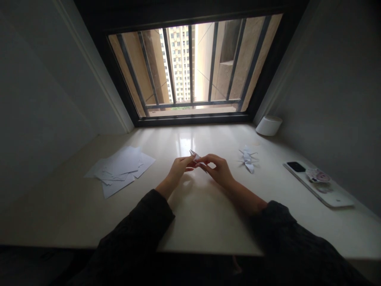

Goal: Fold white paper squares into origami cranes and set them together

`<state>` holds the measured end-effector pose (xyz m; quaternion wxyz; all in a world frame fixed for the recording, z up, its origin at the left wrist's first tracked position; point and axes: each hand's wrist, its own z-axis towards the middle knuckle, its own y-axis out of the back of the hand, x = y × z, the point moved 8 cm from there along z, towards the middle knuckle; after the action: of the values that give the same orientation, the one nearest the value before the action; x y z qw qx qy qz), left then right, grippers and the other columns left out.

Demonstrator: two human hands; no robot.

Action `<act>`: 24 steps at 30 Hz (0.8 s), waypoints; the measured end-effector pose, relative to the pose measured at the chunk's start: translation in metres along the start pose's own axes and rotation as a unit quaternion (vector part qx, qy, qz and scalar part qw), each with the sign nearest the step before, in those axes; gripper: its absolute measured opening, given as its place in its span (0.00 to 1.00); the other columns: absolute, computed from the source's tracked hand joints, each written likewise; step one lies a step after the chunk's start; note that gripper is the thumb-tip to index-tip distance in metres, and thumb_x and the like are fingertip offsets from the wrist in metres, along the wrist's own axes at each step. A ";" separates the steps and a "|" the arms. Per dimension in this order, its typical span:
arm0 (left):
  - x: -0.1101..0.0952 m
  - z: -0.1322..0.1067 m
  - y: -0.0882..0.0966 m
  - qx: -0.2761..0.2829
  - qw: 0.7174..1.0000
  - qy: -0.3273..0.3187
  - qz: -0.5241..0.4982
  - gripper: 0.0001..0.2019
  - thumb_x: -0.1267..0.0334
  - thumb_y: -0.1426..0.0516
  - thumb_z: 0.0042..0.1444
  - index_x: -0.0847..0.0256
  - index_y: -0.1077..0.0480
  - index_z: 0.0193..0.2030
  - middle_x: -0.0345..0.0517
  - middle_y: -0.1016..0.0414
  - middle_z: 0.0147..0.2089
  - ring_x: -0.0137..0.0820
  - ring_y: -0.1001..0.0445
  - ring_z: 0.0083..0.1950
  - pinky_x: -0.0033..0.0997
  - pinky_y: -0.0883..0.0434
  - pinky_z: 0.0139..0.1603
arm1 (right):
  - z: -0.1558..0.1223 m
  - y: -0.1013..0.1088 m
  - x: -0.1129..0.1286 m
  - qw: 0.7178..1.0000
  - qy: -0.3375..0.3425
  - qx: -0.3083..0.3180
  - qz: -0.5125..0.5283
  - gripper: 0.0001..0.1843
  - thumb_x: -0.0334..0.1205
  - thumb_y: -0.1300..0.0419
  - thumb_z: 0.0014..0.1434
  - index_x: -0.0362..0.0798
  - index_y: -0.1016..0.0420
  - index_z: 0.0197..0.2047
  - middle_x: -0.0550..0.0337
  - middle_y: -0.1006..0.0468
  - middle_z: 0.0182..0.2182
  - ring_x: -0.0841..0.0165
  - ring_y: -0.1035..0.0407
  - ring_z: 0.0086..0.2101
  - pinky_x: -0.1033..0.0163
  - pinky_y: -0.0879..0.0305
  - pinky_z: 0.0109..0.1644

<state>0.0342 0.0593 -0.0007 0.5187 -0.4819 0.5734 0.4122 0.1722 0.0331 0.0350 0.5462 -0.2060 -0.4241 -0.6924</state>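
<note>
Between my two hands, over the middle of the white sill, is a small folded piece of white paper (196, 157) with narrow pointed ends. My left hand (179, 167) pinches it from the left with thumb and fingers. From the right, my right hand (218, 169) grips it between thumb and forefinger. The fingers cover part of its folds, so its full shape is hidden. To the right of my right hand lie folded paper cranes (248, 158), close together. On the left a loose pile of white paper sheets (119, 165) lies spread out.
A white phone (324, 190) with a cartoon grip on its back lies at the right. Near the window's right corner stands a white cylindrical object (268, 125). The barred window (193, 115) closes off the far side, with walls at left and right. The sill's front edge (208, 252) runs below my forearms.
</note>
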 end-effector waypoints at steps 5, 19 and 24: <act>0.000 0.001 -0.001 0.013 1.000 0.005 0.021 0.17 0.48 0.39 0.46 0.62 0.23 0.29 0.51 0.22 0.30 0.35 0.26 0.35 0.36 0.34 0.40 | 0.000 0.006 0.005 0.999 0.033 -0.010 -0.034 0.08 0.40 0.38 0.55 0.55 0.19 0.38 0.58 0.24 0.29 0.66 0.32 0.31 0.59 0.34 0.37; 0.005 0.005 -0.004 0.044 0.996 -0.010 0.082 0.16 0.49 0.39 0.45 0.63 0.23 0.25 0.46 0.26 0.24 0.31 0.30 0.29 0.33 0.34 0.36 | 0.000 -0.001 0.007 0.997 0.059 0.033 -0.022 0.03 0.42 0.35 0.51 0.54 0.19 0.31 0.58 0.26 0.24 0.65 0.34 0.30 0.58 0.36 0.36; -0.001 0.005 -0.007 0.050 0.992 -0.058 0.100 0.17 0.49 0.40 0.47 0.63 0.24 0.23 0.44 0.29 0.21 0.28 0.33 0.26 0.31 0.35 0.33 | 0.000 -0.002 0.008 0.998 0.047 0.033 -0.021 0.07 0.47 0.34 0.50 0.55 0.19 0.28 0.60 0.28 0.20 0.66 0.37 0.27 0.60 0.38 0.33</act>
<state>0.0422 0.0623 -0.0006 0.5304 -0.3706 0.6080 0.4600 0.1680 0.0286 0.0399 0.5575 -0.1466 -0.4249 -0.6979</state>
